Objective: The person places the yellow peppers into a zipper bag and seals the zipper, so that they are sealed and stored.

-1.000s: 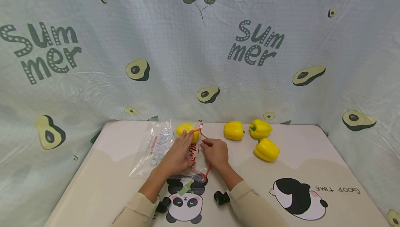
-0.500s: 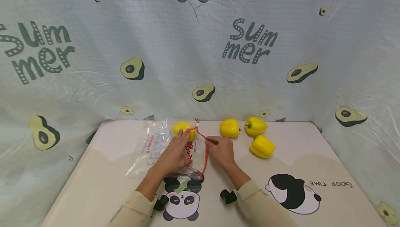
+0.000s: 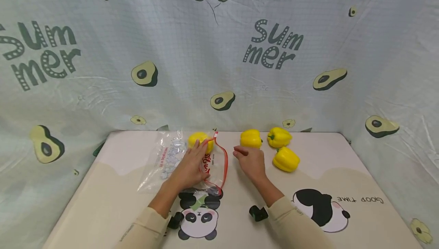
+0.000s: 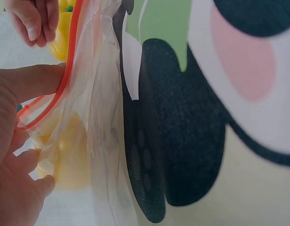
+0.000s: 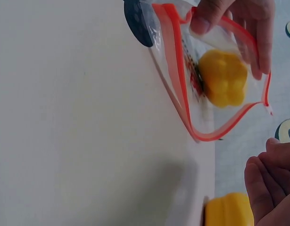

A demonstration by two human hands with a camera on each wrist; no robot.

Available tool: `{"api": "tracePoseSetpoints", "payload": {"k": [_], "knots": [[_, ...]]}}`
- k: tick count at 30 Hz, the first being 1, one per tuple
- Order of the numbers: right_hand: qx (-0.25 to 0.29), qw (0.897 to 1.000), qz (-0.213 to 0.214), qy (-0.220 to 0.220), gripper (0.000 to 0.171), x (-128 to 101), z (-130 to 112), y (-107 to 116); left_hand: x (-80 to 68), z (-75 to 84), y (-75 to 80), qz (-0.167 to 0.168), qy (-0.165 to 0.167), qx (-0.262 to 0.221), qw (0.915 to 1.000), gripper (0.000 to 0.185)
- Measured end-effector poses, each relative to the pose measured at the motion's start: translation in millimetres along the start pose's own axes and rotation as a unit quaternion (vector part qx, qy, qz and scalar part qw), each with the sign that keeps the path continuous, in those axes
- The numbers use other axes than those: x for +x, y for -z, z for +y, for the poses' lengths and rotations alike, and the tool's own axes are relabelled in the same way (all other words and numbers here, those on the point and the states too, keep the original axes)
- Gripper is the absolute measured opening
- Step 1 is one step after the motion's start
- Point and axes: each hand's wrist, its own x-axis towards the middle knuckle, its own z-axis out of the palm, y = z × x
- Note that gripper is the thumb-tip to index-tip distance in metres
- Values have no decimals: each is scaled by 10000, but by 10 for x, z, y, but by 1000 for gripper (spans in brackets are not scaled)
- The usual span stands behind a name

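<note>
Right hand has let go of the red zip rim and slid away toward the loose yellow peppers, fingers loosely curled, holding nothing. Left hand pinches the upper lip of the clear zip bag, propping the mouth open. One pepper already sits inside. That film looks thin, floppy, slippery — best taken at the stiffer red zip strip. It lies flat on the panda-print mat, printed lettering showing through.
</note>
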Motion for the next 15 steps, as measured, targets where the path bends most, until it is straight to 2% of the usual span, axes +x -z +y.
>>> {"api": "tracePoseSetpoints", "payload": {"k": [5,15], "knots": [[3,10000,82,1,24,22,27,94,9,3,7,-11,16,46,10000,106],[-54,9995,118,-274,26,43,119,254,20,-1,-9,-51,52,16,10000,107]]}}
